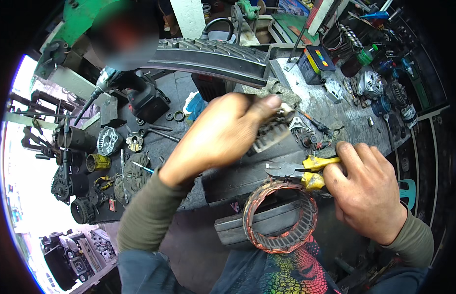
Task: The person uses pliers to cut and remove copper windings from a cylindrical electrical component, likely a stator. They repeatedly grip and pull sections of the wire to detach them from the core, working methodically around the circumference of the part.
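Note:
My right hand (367, 188) grips pliers (313, 180) with yellow handles; their metal jaws lie slightly apart just above a stator ring (309, 210). Reddish copper windings run around that ring, which stands tilted in front of my body against a grey block (229, 231). My left hand (218, 134) is farther forward over the bench, closed, thumb pointing right. Most of its fingers are hidden, and I cannot make out what they hold. Partly behind it, a finned metal part (272, 139) lies on the bench beside a dark flat slab (228, 183).
A long black ribbed piece (213, 61) spans the view ahead. To the left are a cordless power tool (144, 100), a round metal housing (109, 141) and a yellow cup (98, 162). At the right stand a battery (316, 64), a green-capped bottle (358, 62) and alternator parts (370, 84).

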A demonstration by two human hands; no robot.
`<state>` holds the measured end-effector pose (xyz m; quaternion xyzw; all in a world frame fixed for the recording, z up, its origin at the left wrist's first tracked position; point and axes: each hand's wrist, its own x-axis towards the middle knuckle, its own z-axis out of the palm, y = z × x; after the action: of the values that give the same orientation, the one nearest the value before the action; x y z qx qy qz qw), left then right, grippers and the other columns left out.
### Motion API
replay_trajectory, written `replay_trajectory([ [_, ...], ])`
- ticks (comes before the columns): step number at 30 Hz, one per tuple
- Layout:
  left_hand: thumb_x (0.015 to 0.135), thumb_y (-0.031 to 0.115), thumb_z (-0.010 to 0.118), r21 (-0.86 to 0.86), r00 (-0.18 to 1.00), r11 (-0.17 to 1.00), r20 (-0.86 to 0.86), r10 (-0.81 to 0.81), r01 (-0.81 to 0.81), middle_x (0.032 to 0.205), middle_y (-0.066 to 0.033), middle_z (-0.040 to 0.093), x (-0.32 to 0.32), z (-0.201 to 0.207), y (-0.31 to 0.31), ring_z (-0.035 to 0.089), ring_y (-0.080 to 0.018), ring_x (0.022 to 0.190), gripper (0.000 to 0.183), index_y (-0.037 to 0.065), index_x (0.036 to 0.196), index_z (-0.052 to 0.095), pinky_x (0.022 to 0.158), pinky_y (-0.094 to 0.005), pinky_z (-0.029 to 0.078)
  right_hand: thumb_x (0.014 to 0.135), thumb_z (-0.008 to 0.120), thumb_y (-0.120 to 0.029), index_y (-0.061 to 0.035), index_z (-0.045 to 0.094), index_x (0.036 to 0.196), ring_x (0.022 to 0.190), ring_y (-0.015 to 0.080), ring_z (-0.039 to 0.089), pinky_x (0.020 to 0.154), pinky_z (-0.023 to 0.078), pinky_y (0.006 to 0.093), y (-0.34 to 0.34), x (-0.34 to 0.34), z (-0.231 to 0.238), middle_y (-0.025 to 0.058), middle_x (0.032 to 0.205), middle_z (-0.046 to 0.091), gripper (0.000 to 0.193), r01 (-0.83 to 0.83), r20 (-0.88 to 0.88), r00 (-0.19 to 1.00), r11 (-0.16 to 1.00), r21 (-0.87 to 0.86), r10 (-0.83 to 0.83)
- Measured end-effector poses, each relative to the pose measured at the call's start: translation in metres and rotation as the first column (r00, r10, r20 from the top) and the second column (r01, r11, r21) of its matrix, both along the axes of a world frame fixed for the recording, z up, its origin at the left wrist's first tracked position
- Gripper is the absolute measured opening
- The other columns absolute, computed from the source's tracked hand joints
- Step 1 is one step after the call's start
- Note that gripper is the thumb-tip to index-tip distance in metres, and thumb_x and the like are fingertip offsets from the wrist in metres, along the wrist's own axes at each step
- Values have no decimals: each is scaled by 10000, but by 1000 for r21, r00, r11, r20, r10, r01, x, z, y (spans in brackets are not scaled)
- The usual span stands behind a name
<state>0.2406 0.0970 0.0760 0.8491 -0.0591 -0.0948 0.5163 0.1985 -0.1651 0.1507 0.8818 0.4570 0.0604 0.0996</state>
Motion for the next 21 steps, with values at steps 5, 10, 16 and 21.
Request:
replay_trajectory([
  [5, 944, 348, 831, -199, 923, 907, 24, 384, -372, 918, -147, 719, -88, 13, -5, 705, -214, 853, 477, -20, 1134, 594, 794, -380, 560, 820, 700, -181, -75, 603, 846, 783, 252, 549, 667, 438, 400, -1, 3, 4, 99, 918, 538, 146, -12, -31, 999, 1000, -16, 11],
  [10, 742, 76, 977, -295, 854, 832, 86, 513, -470, 1025, -62, 655, -151, -1, -38, 655, -123, 908, 644, 4, 1196, 525, 827, -306, 565, 795, 719, -155, -63, 623, 875, 788, 278, 577, 668, 477, 415, -2, 7, 7, 109, 913, 542, 156, -36, -88, 995, 999, 5, 37],
  [16, 767, -47, 869, -468, 691, 642, 89, 718, -607, 1010, -71, 692, -150, -27, -76, 662, -80, 894, 505, 30, 1126, 522, 801, -275, 581, 779, 740, -107, -23, 641, 937, 780, 331, 660, 639, 549, 471, -7, 15, 22, 142, 920, 586, 204, -52, -280, 958, 998, 22, 56],
  [21, 775, -49, 846, -445, 664, 620, 73, 744, -646, 911, -54, 698, -144, -20, -81, 638, -52, 831, 412, 28, 1038, 537, 781, -256, 574, 800, 735, -99, 11, 647, 940, 778, 398, 698, 658, 566, 516, -8, 25, 28, 188, 889, 634, 199, -67, -412, 907, 997, 47, 80],
])
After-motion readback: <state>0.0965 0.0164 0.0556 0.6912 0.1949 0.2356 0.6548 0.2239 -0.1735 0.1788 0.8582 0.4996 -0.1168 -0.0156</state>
